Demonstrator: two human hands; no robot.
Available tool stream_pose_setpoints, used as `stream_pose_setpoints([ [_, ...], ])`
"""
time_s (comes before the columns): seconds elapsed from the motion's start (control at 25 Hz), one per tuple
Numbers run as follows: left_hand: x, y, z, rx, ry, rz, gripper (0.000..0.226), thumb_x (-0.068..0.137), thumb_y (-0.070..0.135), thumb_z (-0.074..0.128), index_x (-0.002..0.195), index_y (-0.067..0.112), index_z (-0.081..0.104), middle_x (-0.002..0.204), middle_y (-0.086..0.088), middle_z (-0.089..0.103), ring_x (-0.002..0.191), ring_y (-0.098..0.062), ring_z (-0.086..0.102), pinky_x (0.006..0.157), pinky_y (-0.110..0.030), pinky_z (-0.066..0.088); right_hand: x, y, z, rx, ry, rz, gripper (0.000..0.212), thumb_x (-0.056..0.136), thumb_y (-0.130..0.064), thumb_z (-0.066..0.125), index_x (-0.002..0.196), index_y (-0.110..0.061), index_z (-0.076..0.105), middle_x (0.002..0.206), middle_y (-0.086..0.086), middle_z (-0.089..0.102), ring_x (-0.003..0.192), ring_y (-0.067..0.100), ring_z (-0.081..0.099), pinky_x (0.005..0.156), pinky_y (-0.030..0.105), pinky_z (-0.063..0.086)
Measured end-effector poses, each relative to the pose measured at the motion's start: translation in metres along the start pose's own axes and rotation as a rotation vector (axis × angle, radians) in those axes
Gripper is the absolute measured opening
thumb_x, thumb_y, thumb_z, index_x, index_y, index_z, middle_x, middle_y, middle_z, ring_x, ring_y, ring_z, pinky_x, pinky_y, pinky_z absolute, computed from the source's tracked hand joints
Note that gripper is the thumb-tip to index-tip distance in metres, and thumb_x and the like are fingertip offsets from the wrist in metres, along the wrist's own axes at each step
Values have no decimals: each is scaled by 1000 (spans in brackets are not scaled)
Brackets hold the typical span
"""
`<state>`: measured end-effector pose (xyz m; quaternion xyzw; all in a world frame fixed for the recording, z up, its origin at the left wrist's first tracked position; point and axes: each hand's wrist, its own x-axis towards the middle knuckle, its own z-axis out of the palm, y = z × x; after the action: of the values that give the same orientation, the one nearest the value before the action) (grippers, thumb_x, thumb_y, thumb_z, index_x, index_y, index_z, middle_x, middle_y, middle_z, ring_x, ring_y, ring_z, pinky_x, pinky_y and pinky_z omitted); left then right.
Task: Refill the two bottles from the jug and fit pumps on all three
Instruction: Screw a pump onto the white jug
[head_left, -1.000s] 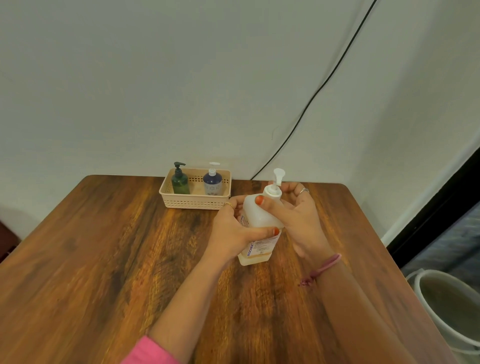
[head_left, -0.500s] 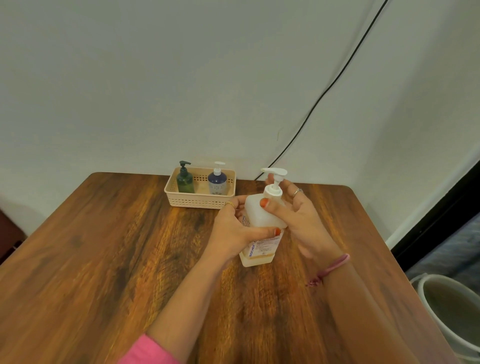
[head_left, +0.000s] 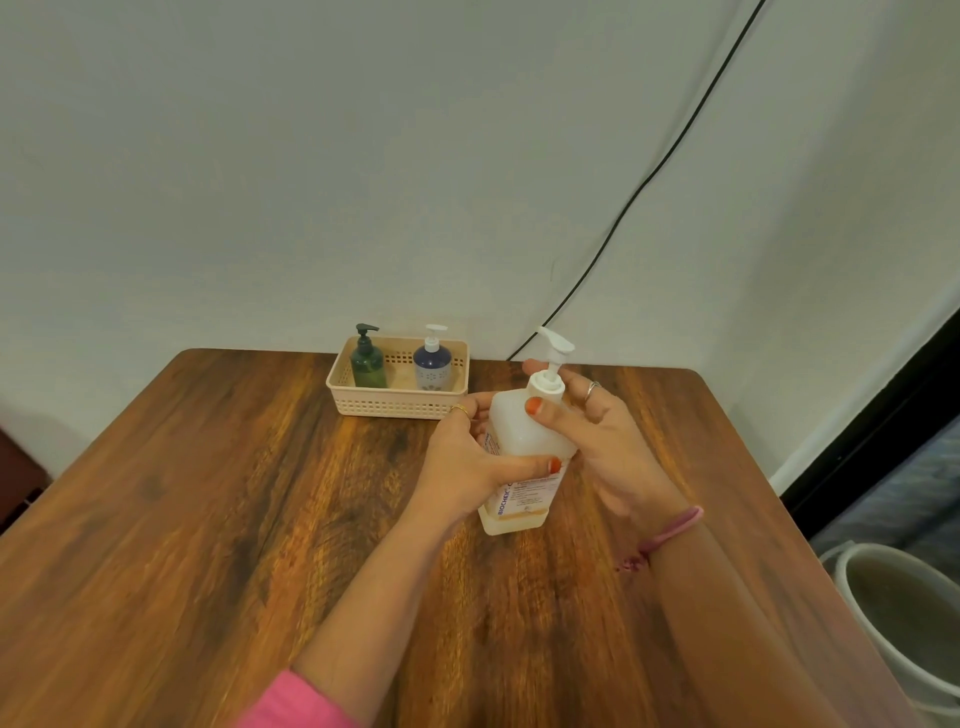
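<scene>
A white translucent jug (head_left: 524, 441) with a printed label stands on the wooden table (head_left: 208, 519), a little pale liquid at its bottom. A white pump (head_left: 551, 364) sits on its neck, nozzle pointing up and to the left. My left hand (head_left: 467, 462) wraps the jug's body. My right hand (head_left: 592, 431) holds the jug's shoulder and the pump collar, thumb on the near side. A dark green bottle (head_left: 368, 361) with a dark pump and a blue bottle (head_left: 432, 364) with a white pump stand in a cream basket (head_left: 395, 402) at the table's far edge.
A white wall rises right behind the table, with a black cable (head_left: 649, 176) running down it to the table's back edge. A white bucket (head_left: 904, 618) stands on the floor off the table's right side.
The pump head has turned on the jug's neck, its nozzle swinging round between frames. Both hands stay on the jug.
</scene>
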<state>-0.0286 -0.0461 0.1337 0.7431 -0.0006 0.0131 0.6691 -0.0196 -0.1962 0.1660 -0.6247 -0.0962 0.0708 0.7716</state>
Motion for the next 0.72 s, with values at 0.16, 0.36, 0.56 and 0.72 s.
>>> stream_pose_setpoints([
  [0.16, 3, -5, 4, 3, 24, 0, 78, 46, 25, 95, 114, 24, 57, 110, 4, 66, 101, -12, 63, 84, -33, 57, 0, 5, 5, 17, 166, -42, 37, 76, -7, 75, 112, -6, 66, 98, 10, 74, 94, 29, 70, 70, 34, 59],
  [0.36, 5, -7, 9, -24, 72, 13, 73, 49, 19, 95, 111, 22, 57, 107, 4, 65, 97, -10, 62, 82, -28, 56, 5, 8, 13, 10, 289, -59, 50, 59, -19, 83, 104, -6, 68, 96, 12, 73, 89, 26, 72, 70, 38, 59],
  [0.56, 8, -11, 12, -18, 93, 18, 71, 49, 21, 94, 109, 24, 56, 104, 6, 65, 96, -10, 62, 80, -27, 55, 9, 16, 16, -63, 357, -90, 35, 68, -12, 83, 100, -14, 69, 95, 7, 73, 87, 21, 72, 69, 37, 60],
  [0.72, 13, -12, 8, -19, 78, 26, 72, 47, 24, 95, 107, 27, 56, 106, 6, 65, 98, -11, 62, 83, -31, 56, 14, 18, 14, -85, 314, -93, 38, 68, -16, 82, 102, -15, 67, 97, 5, 73, 89, 19, 71, 70, 35, 59],
])
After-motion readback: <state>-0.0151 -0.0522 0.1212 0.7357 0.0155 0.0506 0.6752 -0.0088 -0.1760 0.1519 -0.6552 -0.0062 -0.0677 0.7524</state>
